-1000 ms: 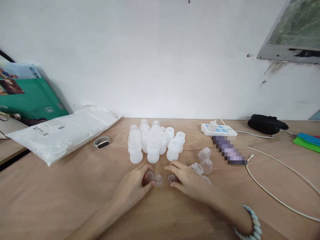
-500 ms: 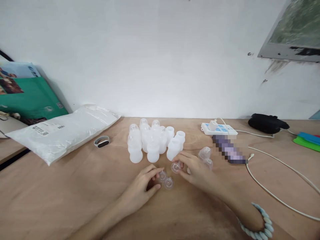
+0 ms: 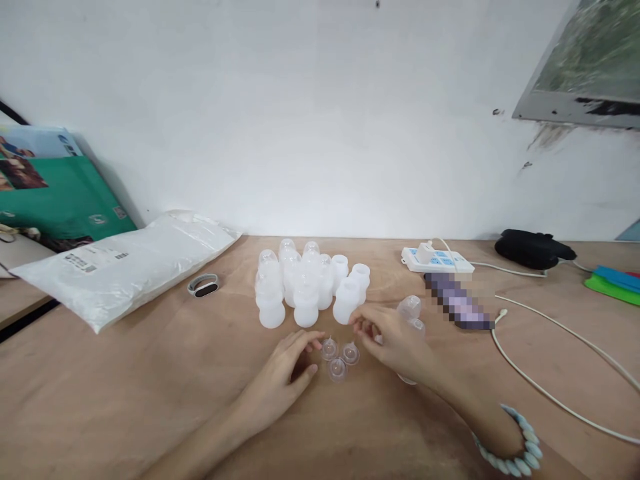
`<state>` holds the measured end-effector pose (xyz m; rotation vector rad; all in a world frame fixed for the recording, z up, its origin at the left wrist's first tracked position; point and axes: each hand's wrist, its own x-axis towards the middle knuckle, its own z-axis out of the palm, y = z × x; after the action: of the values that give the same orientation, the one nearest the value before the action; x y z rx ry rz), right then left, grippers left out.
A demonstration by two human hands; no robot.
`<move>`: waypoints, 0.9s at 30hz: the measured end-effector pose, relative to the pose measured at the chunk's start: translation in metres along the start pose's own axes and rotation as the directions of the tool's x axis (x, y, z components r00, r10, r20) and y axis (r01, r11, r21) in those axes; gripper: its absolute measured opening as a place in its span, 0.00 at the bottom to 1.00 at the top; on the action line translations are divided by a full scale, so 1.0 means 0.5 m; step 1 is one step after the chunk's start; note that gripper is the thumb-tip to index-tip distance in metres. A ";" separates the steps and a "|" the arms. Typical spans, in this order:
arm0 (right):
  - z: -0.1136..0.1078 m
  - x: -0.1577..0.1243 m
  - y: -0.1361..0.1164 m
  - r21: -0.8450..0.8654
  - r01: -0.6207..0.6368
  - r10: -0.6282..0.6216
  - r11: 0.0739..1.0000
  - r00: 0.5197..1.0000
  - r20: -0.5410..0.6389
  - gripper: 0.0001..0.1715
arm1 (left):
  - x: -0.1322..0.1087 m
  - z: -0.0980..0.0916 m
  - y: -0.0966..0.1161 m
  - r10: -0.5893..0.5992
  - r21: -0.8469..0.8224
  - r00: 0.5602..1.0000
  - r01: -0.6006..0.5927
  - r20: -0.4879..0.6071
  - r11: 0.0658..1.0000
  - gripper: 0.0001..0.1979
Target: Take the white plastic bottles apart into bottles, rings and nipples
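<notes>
1. Released one clear teat (image 3: 351, 353) from right hand (image 3: 397, 341) onto tabletop (image 3: 320, 437), beside two other teats (image 3: 338, 369).
2. Held right fingers apart, loosely curled, near white bottles (image 3: 345, 303).
3. Kept left hand (image 3: 283, 370) fingers apart, beside leftmost teat (image 3: 329, 350).

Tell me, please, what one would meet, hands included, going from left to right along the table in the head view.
White plastic package, left hand, three clear domed pieces, right hand, pixelated purple object, black case, green item.
</notes>
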<state>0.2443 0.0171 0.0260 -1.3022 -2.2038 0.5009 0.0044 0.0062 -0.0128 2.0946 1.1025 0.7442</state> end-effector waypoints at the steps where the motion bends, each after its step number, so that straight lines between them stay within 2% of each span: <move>1: -0.002 0.002 0.002 -0.004 -0.027 0.027 1.000 0.997 -0.078 0.11 | -0.001 0.001 0.000 0.003 0.006 1.000 -0.003 -0.003 1.000 0.21; 4: -0.002 0.007 0.009 -0.044 -0.076 0.064 0.996 0.970 -0.236 0.11 | -0.003 0.003 -0.005 0.006 0.024 1.000 -0.006 -0.002 1.000 0.22; 8: 0.003 0.012 0.010 -0.113 -0.060 0.027 0.992 0.962 -0.273 0.17 | -0.003 0.005 -0.008 0.014 0.035 1.000 -0.013 -0.013 0.999 0.21; 12: -0.003 0.043 0.000 -0.190 0.044 -0.106 0.981 0.938 -0.329 0.16 | -0.003 0.003 -0.004 0.038 0.054 0.998 -0.036 -0.048 0.998 0.19; 16: -0.017 0.108 -0.016 -0.291 0.108 -0.209 0.951 0.916 -0.343 0.18 | -0.006 0.004 0.000 0.061 0.067 0.994 -0.055 -0.087 0.996 0.18; 21: -0.019 0.182 -0.033 -0.320 0.080 -0.173 0.944 0.946 -0.274 0.18 | -0.008 0.009 -0.003 0.087 0.075 0.992 -0.080 -0.096 0.994 0.18; 24: -0.009 0.200 -0.033 -0.316 0.072 -0.148 0.946 0.963 -0.224 0.16 | -0.009 0.010 -0.005 0.105 0.079 0.990 -0.098 -0.091 0.992 0.18; 27: -0.017 0.197 -0.034 -0.300 0.056 -0.133 0.952 0.961 -0.243 0.15 | -0.010 0.009 -0.004 0.116 0.077 0.989 -0.109 -0.091 0.991 0.18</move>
<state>0.1986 0.0964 0.0672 -1.3122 -2.1572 -0.0374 0.0042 0.0017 -0.0178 2.2164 1.0833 0.8786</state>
